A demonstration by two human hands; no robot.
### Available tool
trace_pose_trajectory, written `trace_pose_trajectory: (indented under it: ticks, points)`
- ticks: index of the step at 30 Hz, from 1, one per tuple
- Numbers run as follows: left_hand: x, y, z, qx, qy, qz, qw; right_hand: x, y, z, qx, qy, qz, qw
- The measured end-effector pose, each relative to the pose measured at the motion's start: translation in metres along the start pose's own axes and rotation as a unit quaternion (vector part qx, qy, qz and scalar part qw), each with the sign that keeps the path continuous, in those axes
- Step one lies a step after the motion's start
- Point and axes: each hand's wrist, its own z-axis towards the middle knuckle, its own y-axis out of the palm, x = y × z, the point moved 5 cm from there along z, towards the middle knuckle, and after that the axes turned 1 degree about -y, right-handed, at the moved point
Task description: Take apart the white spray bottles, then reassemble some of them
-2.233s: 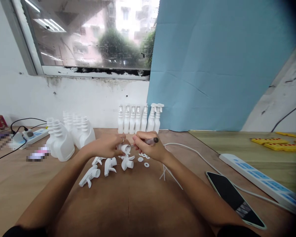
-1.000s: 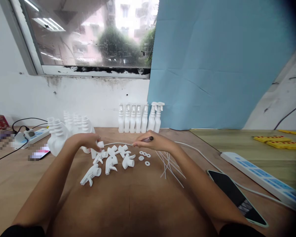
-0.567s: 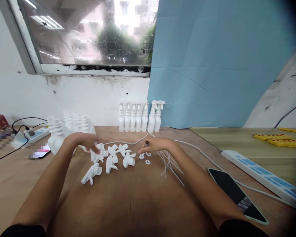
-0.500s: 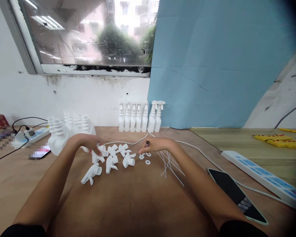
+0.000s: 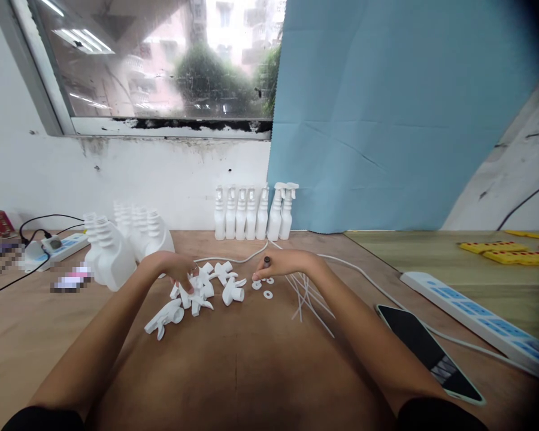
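Observation:
My left hand [image 5: 178,267] reaches down into a loose pile of white trigger spray heads, its fingers closed on one spray head [image 5: 187,297] at the pile's left side. More spray heads lie around it, one [image 5: 164,317] nearer to me and another [image 5: 233,291] to the right. My right hand [image 5: 284,262] is closed around a thin dark-ended stick [image 5: 266,262]; only its top end shows. Below those fingers lie several flat white washers, one [image 5: 268,294] in plain sight. Thin white dip tubes [image 5: 312,305] are scattered under my right wrist.
White bottles without tops [image 5: 110,254] stand at the left. Several complete spray bottles [image 5: 250,218] line the wall. A phone [image 5: 426,353] and a power strip [image 5: 471,317] lie at right, with a white cable [image 5: 363,278] crossing behind. Another power strip [image 5: 67,246] is far left.
My left hand has moved slightly right and towards me, shifting a spray head against its neighbours. My right hand has kept its place and its hold. The view has shifted slightly.

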Motion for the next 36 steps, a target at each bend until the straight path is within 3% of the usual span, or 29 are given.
trace_pose_trajectory:
  ticks: [5,15,36]
  points:
    - [0.0,-0.001,0.001,0.008,0.002,0.015,1.0,0.0,0.003,0.001,-0.024,-0.023,0.027,0.999]
    - [-0.003,-0.005,0.003,0.032,0.014,0.043,0.998,-0.001,0.006,0.001,-0.072,-0.002,-0.022,0.997]
    - [0.001,-0.007,0.01,0.079,0.064,0.043,0.994,0.006,0.009,0.004,-0.089,-0.044,-0.009,0.995]
